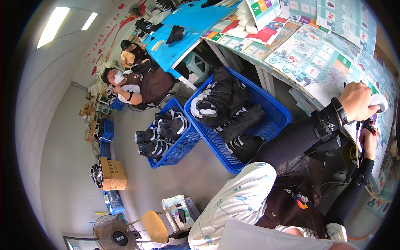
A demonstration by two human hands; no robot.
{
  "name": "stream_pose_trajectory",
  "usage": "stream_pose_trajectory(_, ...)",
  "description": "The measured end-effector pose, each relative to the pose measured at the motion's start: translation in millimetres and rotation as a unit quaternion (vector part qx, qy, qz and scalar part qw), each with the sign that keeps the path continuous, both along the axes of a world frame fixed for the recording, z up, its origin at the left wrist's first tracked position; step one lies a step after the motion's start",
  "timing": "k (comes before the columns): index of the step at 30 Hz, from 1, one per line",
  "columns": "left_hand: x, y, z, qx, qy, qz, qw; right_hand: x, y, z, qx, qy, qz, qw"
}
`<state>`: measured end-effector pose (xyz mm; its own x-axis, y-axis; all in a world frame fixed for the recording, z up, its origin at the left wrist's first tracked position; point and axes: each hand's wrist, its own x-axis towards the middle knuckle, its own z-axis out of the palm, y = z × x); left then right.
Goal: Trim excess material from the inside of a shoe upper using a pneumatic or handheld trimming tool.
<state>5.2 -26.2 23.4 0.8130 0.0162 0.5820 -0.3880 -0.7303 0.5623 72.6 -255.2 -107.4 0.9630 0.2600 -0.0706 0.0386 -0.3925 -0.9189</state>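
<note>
At the right edge, over the worktable (291, 46), my left hand (356, 102) is closed, its fingers curled against a white rounded piece (380, 100). A thin black tip sticks out near the knuckles. Just below it, my right hand (368, 143) is closed around something small and dark (366, 124), whose kind I cannot make out. The two hands are close together. Black sleeves cover both forearms, and a dark band circles my left wrist.
A large blue crate (266, 121) of black shoes stands beside my left knee, with a smaller blue crate (171, 160) of shoes against it. A fan (118, 235) and a wooden-backed chair (154, 227) stand lower left. Two people sit farther off by a blue-covered table (187, 25).
</note>
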Motion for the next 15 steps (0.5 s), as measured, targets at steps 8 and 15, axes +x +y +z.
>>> stream_pose_trajectory(8,2,-6,2,-0.006,-0.011,-0.016,1.000,-4,-1,16,-0.030,-0.046,-0.025,0.998)
stream_pose_trajectory(15,1,-5,6,-0.013,0.001,-0.025,1.000,-9,4,23,-0.048,-0.051,0.006,0.998)
